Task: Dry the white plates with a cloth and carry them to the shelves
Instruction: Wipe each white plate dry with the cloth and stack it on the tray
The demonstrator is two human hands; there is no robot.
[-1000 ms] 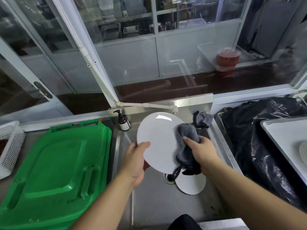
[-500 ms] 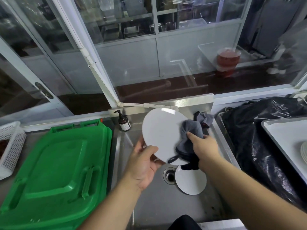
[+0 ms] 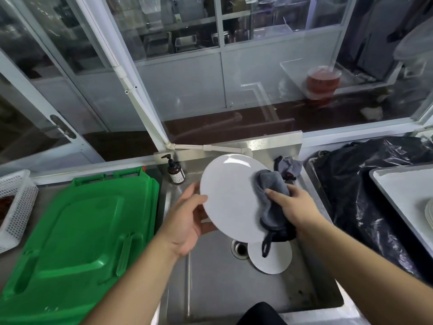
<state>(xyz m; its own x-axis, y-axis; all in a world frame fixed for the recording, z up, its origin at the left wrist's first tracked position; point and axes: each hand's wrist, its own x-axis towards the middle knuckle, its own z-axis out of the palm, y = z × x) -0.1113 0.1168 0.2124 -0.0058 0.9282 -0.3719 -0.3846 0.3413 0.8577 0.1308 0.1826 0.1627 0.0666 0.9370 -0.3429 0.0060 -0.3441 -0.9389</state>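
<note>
I hold a round white plate (image 3: pixel 230 198) tilted above the steel sink (image 3: pixel 210 285). My left hand (image 3: pixel 187 219) grips its left rim, thumb on the face and fingers behind. My right hand (image 3: pixel 295 207) presses a folded grey cloth (image 3: pixel 269 195) against the plate's right side, with the cloth wrapped over that edge and a dark loop dangling below. A second white plate (image 3: pixel 271 261) lies flat in the sink beside the drain (image 3: pixel 240 248). More white plates (image 3: pixel 430 215) are stacked on a tray at the far right edge.
A green plastic lid (image 3: pixel 77 235) covers the counter on the left, with a white perforated basket (image 3: pixel 16 205) beyond it. A brown pump bottle (image 3: pixel 175 171) and another grey rag (image 3: pixel 289 166) sit at the sink's back. A black bag (image 3: pixel 365 184) and a white tray (image 3: pixel 403 195) lie on the right.
The plate has turned in my hands and my left hand's grip has shifted along its left rim. The cloth moved up the plate's right side, then slightly down again.
</note>
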